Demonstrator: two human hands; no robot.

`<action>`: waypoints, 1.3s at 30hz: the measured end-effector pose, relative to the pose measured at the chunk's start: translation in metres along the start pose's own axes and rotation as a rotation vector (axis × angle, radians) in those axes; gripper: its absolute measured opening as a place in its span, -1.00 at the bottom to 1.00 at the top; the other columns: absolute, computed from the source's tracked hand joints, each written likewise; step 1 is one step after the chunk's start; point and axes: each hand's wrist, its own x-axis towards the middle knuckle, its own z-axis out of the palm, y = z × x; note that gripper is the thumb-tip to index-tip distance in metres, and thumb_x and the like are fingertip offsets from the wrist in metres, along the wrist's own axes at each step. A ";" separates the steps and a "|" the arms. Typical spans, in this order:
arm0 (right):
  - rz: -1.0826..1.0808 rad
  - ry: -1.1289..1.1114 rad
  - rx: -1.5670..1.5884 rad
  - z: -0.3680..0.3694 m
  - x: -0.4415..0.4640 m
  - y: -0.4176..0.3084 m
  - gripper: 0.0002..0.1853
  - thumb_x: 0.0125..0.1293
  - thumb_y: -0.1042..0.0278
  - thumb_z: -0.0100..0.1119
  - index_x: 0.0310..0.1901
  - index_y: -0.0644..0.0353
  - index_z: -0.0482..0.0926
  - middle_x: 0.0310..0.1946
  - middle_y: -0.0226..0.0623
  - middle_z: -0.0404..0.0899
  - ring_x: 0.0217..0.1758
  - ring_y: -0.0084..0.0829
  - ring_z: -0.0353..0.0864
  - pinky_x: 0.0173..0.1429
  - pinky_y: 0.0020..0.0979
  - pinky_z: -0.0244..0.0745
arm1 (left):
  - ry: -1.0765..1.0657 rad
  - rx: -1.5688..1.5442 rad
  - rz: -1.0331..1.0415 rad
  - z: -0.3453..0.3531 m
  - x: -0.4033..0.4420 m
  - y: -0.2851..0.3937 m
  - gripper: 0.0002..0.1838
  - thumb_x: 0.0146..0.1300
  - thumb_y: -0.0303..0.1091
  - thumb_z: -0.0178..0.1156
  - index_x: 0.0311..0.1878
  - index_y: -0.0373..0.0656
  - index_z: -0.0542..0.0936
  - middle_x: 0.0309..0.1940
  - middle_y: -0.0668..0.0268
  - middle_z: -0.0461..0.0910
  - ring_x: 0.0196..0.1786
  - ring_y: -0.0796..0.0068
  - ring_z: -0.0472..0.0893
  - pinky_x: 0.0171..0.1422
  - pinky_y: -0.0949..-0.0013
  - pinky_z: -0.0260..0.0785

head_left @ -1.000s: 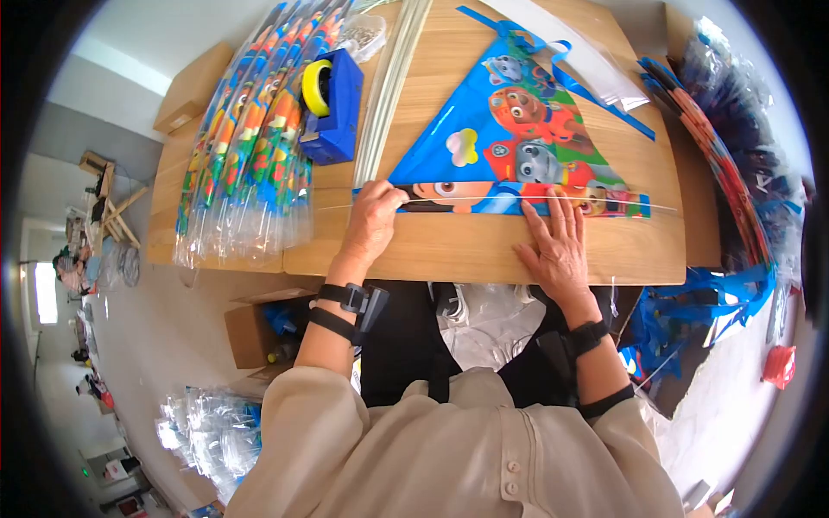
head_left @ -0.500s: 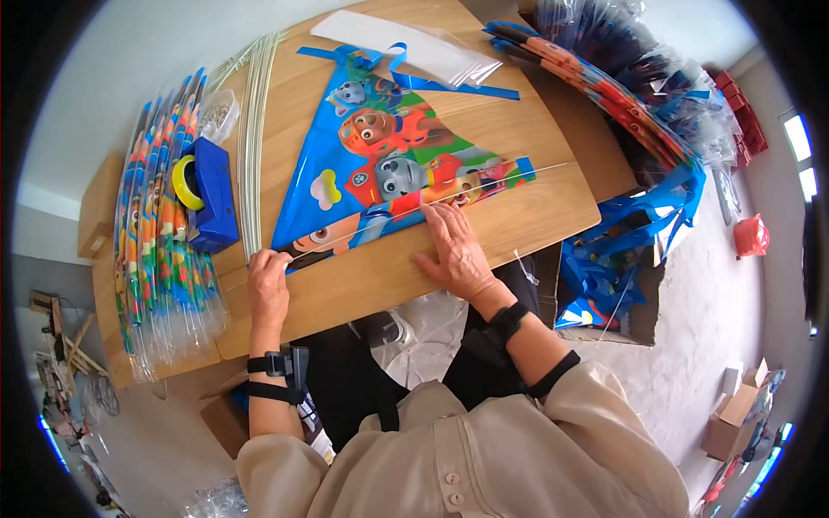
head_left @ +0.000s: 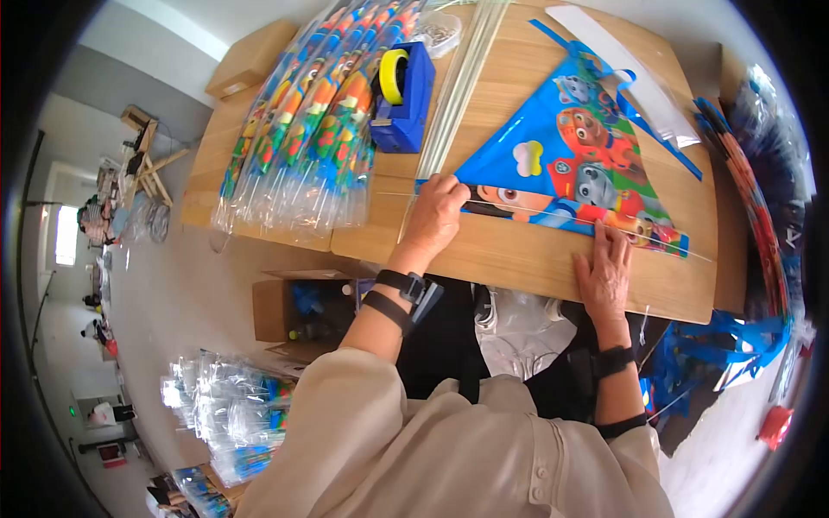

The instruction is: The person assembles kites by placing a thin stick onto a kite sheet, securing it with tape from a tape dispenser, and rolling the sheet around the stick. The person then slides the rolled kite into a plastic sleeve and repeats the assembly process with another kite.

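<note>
A triangular blue kite [head_left: 528, 160] printed with cartoon dogs lies flat on the table, its wide edge towards me. Along that edge runs a thin pale rod [head_left: 701, 255], extending past the right corner. My left hand [head_left: 434, 217] is closed at the kite's left corner, thumb and fingers pinching the sheet; whether the rod is also in the pinch is hidden. Fingers stretched out, my right hand [head_left: 607, 272] rests on the near edge and the rod, right of the middle. Blue ribbon [head_left: 641, 108] curls at the kite's far tip.
Bagged rolled kites [head_left: 302, 121] lie at the table's left. Beside them stand a blue tape dispenser [head_left: 406, 104], a clear tub [head_left: 439, 33] and a bundle of pale rods [head_left: 459, 86]. Clear plastic sleeves [head_left: 626, 65] lie behind the kite. An open box [head_left: 269, 309] sits below the table.
The view has swung left, so the table appears further right and more floor shows at left. Both hands keep about the same places on the kite's near edge.
</note>
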 end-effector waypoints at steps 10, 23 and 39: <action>0.017 -0.006 -0.023 -0.002 0.001 -0.005 -0.33 0.14 0.33 0.23 0.31 0.30 0.32 0.15 -0.08 0.30 0.26 0.00 0.26 0.36 -0.08 0.21 | 0.612 -0.058 -0.361 -0.060 0.040 -0.035 -0.82 0.11 -0.63 0.13 -0.22 -0.19 0.55 -0.29 0.11 0.56 -0.15 0.06 0.53 -0.02 0.15 0.35; 0.054 -0.021 -0.015 -0.002 0.001 -0.006 -0.32 0.13 0.33 0.22 0.31 0.31 0.31 0.15 -0.10 0.29 0.26 -0.01 0.25 0.37 -0.09 0.20 | 0.153 -0.639 -1.029 -0.102 0.102 -0.098 -0.72 0.01 -0.54 0.27 -0.14 -0.27 0.61 -0.42 0.33 0.56 -0.41 0.50 0.51 -0.26 0.29 0.38; 0.030 -0.017 -0.007 -0.004 0.001 -0.006 -0.32 0.13 0.33 0.20 0.32 0.31 0.31 0.16 -0.08 0.28 0.26 -0.02 0.25 0.38 -0.10 0.20 | 0.602 -1.166 -1.181 -0.081 0.060 -0.086 -0.86 -0.06 -0.70 0.18 -0.55 -0.24 0.45 -0.63 0.31 0.42 -0.67 0.56 0.34 -0.53 0.37 0.33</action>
